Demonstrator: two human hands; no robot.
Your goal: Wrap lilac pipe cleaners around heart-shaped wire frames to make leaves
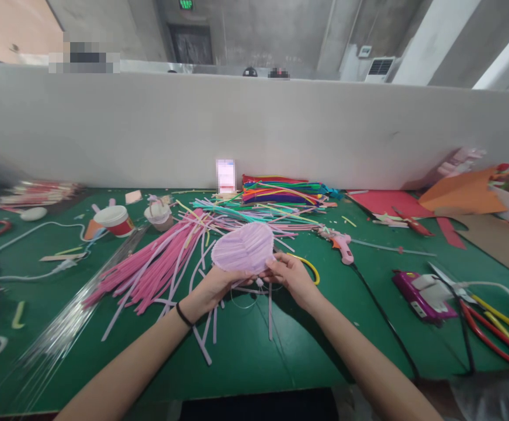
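Observation:
A lilac heart-shaped piece (243, 248), made of rows of fuzzy pipe cleaners, is held up in front of me above the green table. My left hand (225, 282) grips its lower left edge from beneath. At its lower right edge, my right hand (291, 275) pinches it between thumb and fingers. A thin clear thread or wire loop (244, 306) hangs below the heart, near a small lilac knot (260, 282). Loose lilac pipe cleaners (205, 345) lie under my hands, and a pink bundle of pipe cleaners (149, 266) spreads to the left.
Multicoloured pipe cleaners (280, 193) lie at the back by a propped phone (226, 176). On the right are a pink glue gun (344, 248), a purple power strip (425, 297) and scissors (495, 330). A paper cup (118, 222) and clear rods (68, 321) are left.

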